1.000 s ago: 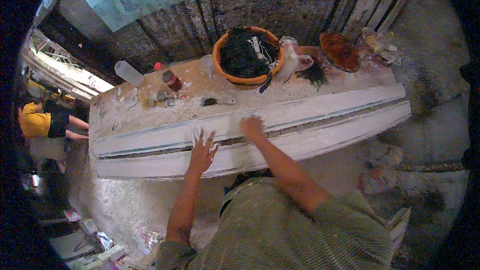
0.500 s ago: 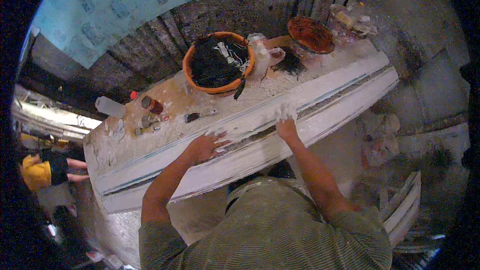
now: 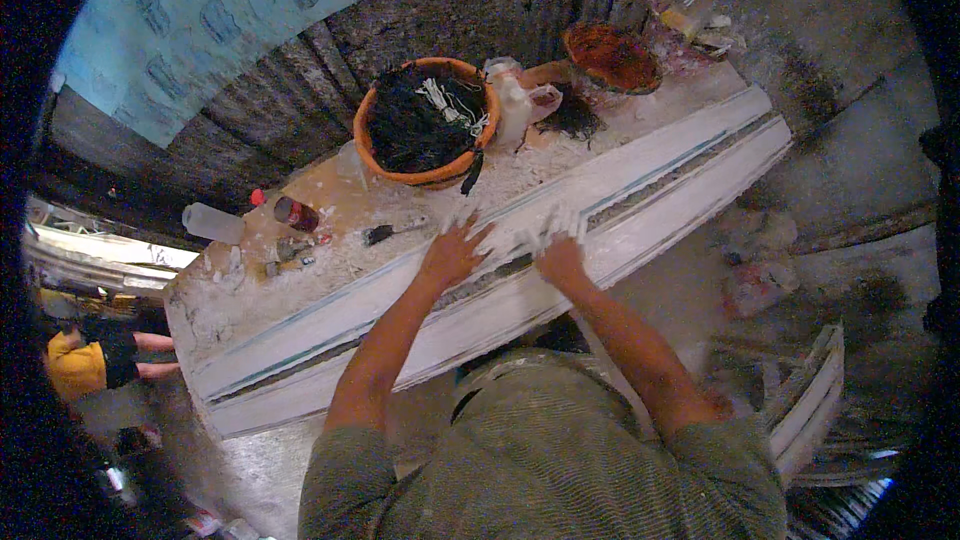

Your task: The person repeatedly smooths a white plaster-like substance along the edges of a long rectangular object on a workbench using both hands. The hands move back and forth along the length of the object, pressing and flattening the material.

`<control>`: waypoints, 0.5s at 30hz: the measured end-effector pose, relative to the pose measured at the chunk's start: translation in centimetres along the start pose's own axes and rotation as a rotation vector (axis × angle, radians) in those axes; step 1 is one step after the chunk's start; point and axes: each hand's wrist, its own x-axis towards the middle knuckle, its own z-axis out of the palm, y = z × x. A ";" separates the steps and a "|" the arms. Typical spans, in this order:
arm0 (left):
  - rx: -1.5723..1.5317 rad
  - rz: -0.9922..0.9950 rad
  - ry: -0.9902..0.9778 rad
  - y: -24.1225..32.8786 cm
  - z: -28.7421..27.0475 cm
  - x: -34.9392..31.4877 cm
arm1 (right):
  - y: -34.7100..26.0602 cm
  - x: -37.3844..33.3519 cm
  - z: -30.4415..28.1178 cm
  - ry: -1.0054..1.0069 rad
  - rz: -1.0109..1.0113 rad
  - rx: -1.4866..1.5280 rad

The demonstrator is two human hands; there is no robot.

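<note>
A long white plaster-like piece (image 3: 400, 315) lies slantwise across the table, with a dark groove running along its length and a thin blue-green line beside it. My left hand (image 3: 455, 258) is over its far strip, fingers spread, fingertips coated white. Close to it on the right, my right hand (image 3: 560, 255) is at the groove. White paste covers its fingers, which look stretched out and are slightly blurred. I see no tool in either hand.
Along the table's (image 3: 270, 290) far side stand an orange-rimmed basket (image 3: 365, 150) of black strands, a plastic jug (image 3: 512, 105), a reddish-brown bowl (image 3: 612, 58), a jar (image 3: 297, 213) and a white bottle (image 3: 213, 223). A person (image 3: 80, 360) in yellow is at far left.
My left hand has moved right and farther away along the white piece, nearer my right hand. My right hand has shifted slightly left. The view has tilted a little.
</note>
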 end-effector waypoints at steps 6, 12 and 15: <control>0.022 -0.358 -0.044 -5.5 1.1 -13.2 | -14.1 -3.3 1.5 0.017 -0.328 0.329; -0.197 -0.641 0.038 -6.2 1.8 -21.7 | -12.4 -3.3 -1.3 -0.359 -0.360 0.075; -0.206 -0.661 0.124 -5.1 2.5 -24.0 | -9.8 -4.1 -1.5 -0.183 -0.097 0.210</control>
